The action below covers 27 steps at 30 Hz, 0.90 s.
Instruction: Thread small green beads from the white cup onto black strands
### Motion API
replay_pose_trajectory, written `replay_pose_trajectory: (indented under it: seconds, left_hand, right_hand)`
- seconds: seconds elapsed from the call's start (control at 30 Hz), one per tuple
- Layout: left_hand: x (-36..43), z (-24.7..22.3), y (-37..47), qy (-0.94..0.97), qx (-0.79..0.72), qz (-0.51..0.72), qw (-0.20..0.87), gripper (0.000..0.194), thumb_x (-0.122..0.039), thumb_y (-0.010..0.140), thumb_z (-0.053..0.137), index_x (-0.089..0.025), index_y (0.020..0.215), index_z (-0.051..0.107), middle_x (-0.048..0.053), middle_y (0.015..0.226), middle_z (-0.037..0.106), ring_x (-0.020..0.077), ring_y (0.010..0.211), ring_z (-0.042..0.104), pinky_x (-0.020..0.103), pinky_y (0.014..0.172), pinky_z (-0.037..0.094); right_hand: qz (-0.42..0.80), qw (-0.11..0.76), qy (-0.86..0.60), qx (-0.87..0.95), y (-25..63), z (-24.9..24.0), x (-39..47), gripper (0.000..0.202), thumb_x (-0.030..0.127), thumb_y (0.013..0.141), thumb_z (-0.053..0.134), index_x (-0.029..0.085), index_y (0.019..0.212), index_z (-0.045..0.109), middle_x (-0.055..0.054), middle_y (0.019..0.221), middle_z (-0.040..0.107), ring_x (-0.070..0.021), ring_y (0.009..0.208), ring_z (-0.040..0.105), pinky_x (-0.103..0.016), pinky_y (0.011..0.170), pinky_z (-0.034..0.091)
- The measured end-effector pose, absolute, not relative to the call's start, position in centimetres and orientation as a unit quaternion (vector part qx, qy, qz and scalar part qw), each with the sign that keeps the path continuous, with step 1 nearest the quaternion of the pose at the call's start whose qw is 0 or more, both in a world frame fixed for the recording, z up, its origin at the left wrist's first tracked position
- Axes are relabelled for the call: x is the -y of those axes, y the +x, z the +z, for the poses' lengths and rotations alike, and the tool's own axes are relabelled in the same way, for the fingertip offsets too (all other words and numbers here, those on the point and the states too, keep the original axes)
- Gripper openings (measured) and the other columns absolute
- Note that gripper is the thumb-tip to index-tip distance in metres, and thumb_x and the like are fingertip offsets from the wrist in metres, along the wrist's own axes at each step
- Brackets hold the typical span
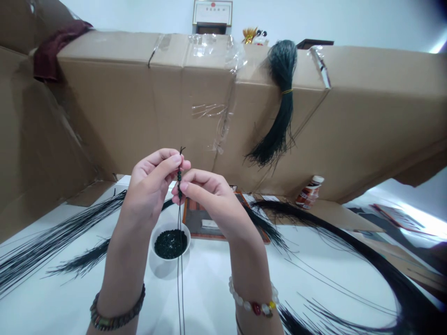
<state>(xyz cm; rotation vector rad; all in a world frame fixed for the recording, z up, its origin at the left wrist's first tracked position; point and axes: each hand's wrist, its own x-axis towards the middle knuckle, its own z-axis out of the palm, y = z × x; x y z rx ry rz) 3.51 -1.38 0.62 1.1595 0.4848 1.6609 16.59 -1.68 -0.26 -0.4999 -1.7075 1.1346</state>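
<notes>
Between my two hands hangs a black beaded cord [179,176], upright, with several small dark beads or knots along its upper part. Its short frayed tips stick out above my left hand [153,179], which pinches the top end between thumb and fingers. Just lower, the thumb and fingertips of my right hand [206,190] are closed on the bottom of the beaded stretch. Two thin strands run down from there, in front of a white bowl [187,239] filled with tiny black beads [170,244].
Bundles of black cord [59,239] lie on the white table [209,284] at left; a long thick bundle [370,253] curves along the right. A framed board [206,218] lies behind my hands. Cardboard [139,102] walls the back, with a tied cord bundle [287,104] over it. A bottle [310,191] leans there.
</notes>
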Motion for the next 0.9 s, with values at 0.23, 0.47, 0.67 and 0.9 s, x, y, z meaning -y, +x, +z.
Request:
replay_pose_trajectory:
  seconds: [0.23, 0.47, 0.67, 0.9]
  left_hand:
    - [0.4, 0.1, 3.6, 0.515, -0.168, 0.687, 0.484, 0.008, -0.015, 0.080, 0.066, -0.015, 0.072, 0.066, 0.001, 0.075, 0.067, 0.0084, 0.071, 0.062, 0.015, 0.068, 0.053]
    - [0.5, 0.0, 0.2, 0.586, -0.186, 0.639, 0.462, 0.010, -0.015, 0.090, 0.062, -0.021, 0.082, 0.063, -0.004, 0.062, 0.055, 0.0088, 0.059, 0.053, 0.022, 0.076, 0.057]
    - [1.5, 0.4, -1.0, 0.581, -0.268, 0.649, 0.412, 0.008, -0.018, 0.091, 0.062, -0.023, 0.084, 0.060, -0.002, 0.069, 0.039, 0.0103, 0.061, 0.038, 0.014, 0.052, 0.048]
    - [1.1, 0.5, 0.0, 0.566, -0.310, 0.649, 0.403, 0.012, -0.021, 0.086, 0.063, -0.020, 0.078, 0.054, -0.002, 0.070, 0.038, 0.0088, 0.057, 0.031, 0.012, 0.040, 0.028]
  right_hand:
    - [0.378, 0.545, -0.320, 0.676, 18.9, 0.2, 1.4, 0.020, 0.038, 0.089, 0.065, 0.018, 0.086, 0.068, -0.001, 0.077, 0.068, -0.0132, 0.073, 0.063, -0.028, 0.071, 0.051]
    - [0.119, 0.108, -0.571, 0.805, 16.3, -4.4, -3.5, 0.015, 0.022, 0.094, 0.058, 0.016, 0.093, 0.071, -0.007, 0.093, 0.076, -0.0180, 0.088, 0.070, -0.027, 0.076, 0.052]
    - [0.122, -0.079, -0.591, 0.794, 9.7, -11.9, -6.6, 0.031, 0.033, 0.096, 0.064, 0.014, 0.120, 0.063, -0.010, 0.121, 0.066, -0.0233, 0.104, 0.067, -0.044, 0.088, 0.058]
    - [0.085, -0.108, -0.590, 0.796, 9.2, -13.1, -6.6, 0.032, 0.032, 0.096, 0.064, 0.015, 0.123, 0.062, -0.011, 0.125, 0.065, -0.0243, 0.107, 0.066, -0.045, 0.090, 0.057]
